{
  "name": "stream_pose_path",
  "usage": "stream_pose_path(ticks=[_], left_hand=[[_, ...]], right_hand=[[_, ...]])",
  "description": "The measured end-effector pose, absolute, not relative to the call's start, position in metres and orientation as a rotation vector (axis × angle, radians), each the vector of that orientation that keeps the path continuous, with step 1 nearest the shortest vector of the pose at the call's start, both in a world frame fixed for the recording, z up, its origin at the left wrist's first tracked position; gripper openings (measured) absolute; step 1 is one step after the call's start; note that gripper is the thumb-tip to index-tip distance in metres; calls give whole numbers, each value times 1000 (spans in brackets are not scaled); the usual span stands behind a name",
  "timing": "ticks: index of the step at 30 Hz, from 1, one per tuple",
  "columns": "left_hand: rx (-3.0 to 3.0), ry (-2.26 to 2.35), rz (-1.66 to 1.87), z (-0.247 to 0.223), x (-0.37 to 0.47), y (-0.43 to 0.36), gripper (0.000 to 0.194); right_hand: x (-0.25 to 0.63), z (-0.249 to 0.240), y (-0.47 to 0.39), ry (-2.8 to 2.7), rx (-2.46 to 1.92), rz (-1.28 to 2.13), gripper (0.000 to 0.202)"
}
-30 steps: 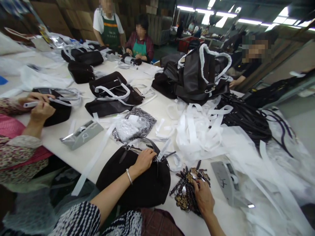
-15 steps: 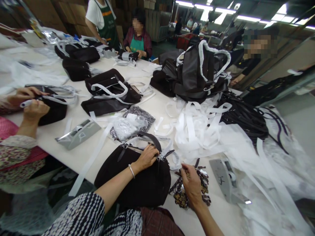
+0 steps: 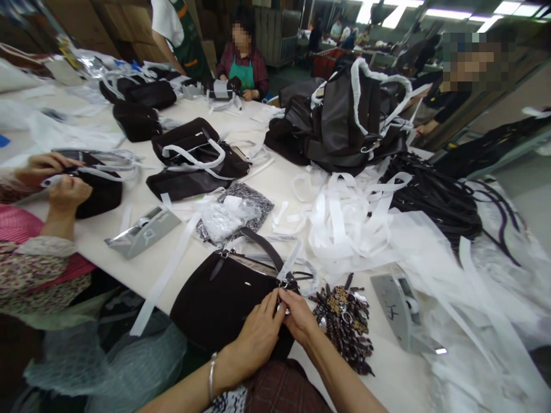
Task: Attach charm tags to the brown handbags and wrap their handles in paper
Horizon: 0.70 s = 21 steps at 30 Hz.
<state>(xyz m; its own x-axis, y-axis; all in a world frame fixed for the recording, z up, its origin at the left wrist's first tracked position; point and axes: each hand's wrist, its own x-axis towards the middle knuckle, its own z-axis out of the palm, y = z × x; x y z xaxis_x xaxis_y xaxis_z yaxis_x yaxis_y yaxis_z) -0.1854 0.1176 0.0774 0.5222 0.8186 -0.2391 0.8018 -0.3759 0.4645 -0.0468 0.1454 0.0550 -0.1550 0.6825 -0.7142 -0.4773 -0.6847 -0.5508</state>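
Observation:
A dark handbag (image 3: 219, 298) lies at the table's front edge, its handle (image 3: 267, 249) arching up toward the back. My left hand (image 3: 260, 327) rests over the bag's right end, fingers closed at the metal fitting (image 3: 284, 285) at the handle's base. Against it, my right hand (image 3: 297, 312) pinches at the same spot; what the fingertips of both hands hold is too small and hidden to name. Just right of the bag sits a pile of leopard-patterned charms (image 3: 344, 321) with metal rings.
Grey tape dispensers (image 3: 144, 229) stand left and right of the bag. Behind are plastic packets (image 3: 232, 215), white strips (image 3: 344, 223), piled black bags (image 3: 340, 120) and black straps (image 3: 439, 206). At left, another person's hands (image 3: 69, 189) work on a bag.
My right hand has moved left from the charm pile to the handle's base. My left hand has come down and right on the bag, and the two hands now meet.

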Motion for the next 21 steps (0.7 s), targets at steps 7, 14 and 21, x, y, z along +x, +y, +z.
stream_pose_path(ticks=[7, 14, 21], left_hand=[[1463, 1394, 491, 84, -214, 140, 30], [620, 1081, 495, 43, -191, 157, 54], [321, 1032, 584, 42, -173, 134, 52]], right_hand=[[-42, 55, 139, -214, -1273, 1973, 49], [-41, 70, 130, -360, -1352, 2075, 41], [-39, 70, 123, -407, -1336, 2117, 46]])
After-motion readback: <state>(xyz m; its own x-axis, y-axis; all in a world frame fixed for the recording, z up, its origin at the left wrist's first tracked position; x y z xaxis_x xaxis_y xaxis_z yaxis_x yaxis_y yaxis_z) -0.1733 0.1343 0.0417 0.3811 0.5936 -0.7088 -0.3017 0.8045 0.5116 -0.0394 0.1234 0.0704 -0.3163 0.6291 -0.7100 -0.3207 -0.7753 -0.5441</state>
